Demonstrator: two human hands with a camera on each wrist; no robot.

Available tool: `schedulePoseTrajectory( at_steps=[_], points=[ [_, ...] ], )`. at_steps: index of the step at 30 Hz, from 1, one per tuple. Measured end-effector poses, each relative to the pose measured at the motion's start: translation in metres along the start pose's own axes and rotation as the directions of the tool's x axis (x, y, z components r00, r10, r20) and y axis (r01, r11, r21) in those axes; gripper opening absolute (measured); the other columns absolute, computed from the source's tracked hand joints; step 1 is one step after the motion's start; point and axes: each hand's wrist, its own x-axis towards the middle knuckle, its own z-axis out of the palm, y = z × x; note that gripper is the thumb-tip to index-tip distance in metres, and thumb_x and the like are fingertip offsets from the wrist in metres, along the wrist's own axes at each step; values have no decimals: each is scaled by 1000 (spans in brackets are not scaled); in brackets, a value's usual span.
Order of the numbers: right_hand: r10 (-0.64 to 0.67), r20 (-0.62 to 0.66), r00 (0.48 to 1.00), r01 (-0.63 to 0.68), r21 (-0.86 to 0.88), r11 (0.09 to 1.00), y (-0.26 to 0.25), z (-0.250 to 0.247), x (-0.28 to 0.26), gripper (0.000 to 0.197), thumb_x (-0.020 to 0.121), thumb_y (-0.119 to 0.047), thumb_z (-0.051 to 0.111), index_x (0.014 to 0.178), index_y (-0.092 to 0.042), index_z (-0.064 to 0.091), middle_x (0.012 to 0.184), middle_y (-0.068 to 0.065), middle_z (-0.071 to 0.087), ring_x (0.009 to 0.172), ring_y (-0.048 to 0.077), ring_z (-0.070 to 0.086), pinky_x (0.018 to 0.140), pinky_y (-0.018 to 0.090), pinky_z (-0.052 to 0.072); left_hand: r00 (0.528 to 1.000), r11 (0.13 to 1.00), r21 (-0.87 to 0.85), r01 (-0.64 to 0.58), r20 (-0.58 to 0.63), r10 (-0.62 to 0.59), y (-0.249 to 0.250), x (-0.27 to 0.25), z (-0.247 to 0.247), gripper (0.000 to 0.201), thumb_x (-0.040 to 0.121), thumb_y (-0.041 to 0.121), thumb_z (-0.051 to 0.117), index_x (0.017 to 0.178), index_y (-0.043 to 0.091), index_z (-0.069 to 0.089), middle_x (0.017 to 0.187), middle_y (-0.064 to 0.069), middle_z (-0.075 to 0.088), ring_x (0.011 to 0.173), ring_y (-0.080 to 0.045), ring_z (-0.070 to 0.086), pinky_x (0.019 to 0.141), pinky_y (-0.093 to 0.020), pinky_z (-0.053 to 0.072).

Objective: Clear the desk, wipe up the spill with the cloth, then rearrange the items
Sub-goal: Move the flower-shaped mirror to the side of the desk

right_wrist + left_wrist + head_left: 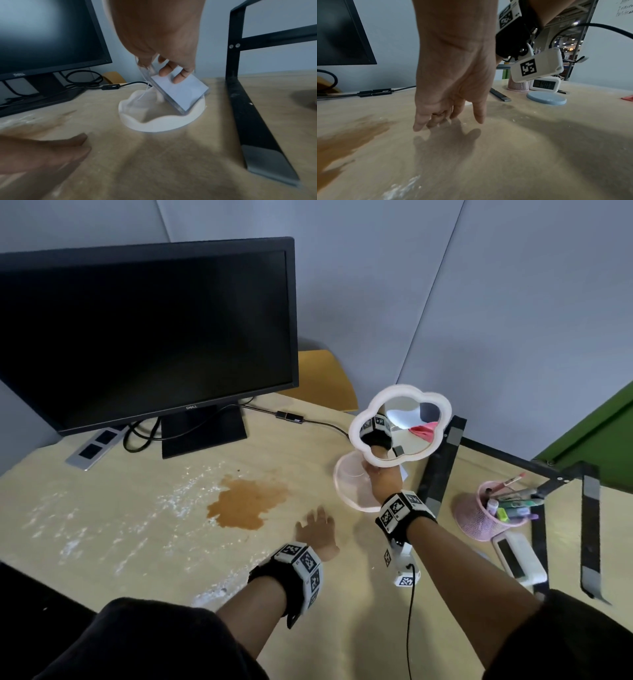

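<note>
A brown spill lies mid-desk, left of my hands. My right hand grips the stem of a cloud-shaped mirror above its pink dish base. In the right wrist view its fingers curl round a clear holder with a pale block, tilted over the base. My left hand hovers low over the desk beside the spill, fingers straight and pointing down, holding nothing. A red cloth shows at the far right edge.
A black monitor with cables and an adapter stands at the back left. A black metal stand, pink pen cup, white clock and blue coaster crowd the right. White streaks mark the desk.
</note>
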Motion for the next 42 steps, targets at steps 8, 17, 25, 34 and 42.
schedulePoseTrajectory(
  at_steps=[8,17,25,34,42],
  points=[
    [-146,167,975,204,-419,885,-14,-28,-48,64,89,-21,59,142,-5,28,150,11,22,130,26,37,109,35,31,988,997,-20,-75,-137,72,-8,-19,21,76,92,24,45,152,13,-1,158,-10,-21,148,-28,-12,120,-48,5],
    [-201,289,936,334,-551,764,-12,-77,-137,59,91,-17,55,142,-5,30,145,12,31,133,27,36,110,35,31,980,977,79,-200,10,200,14,-75,51,77,91,26,44,152,16,-2,159,-5,-18,148,-27,-14,121,-48,2],
    [-164,276,947,304,-602,738,34,-153,-222,53,89,-17,55,137,-7,37,138,10,39,123,30,45,104,41,38,925,912,231,-338,-99,368,74,-110,108,61,88,28,50,142,12,26,156,-9,20,142,-30,23,110,-47,31],
    [-62,-153,986,-87,-802,590,110,-304,-284,61,82,-16,60,137,-6,36,141,11,37,131,29,35,112,41,25,867,833,279,-478,-1,498,147,-121,160,81,83,33,61,149,21,15,161,3,-4,148,-26,3,116,-49,16],
    [394,-451,801,-596,-665,450,146,-365,-317,108,80,-43,67,147,-1,-6,155,25,1,144,38,6,116,53,10,895,831,349,-433,61,441,163,-126,180,82,85,33,61,149,17,14,161,-2,-8,148,-33,0,114,-53,19]
  ],
)
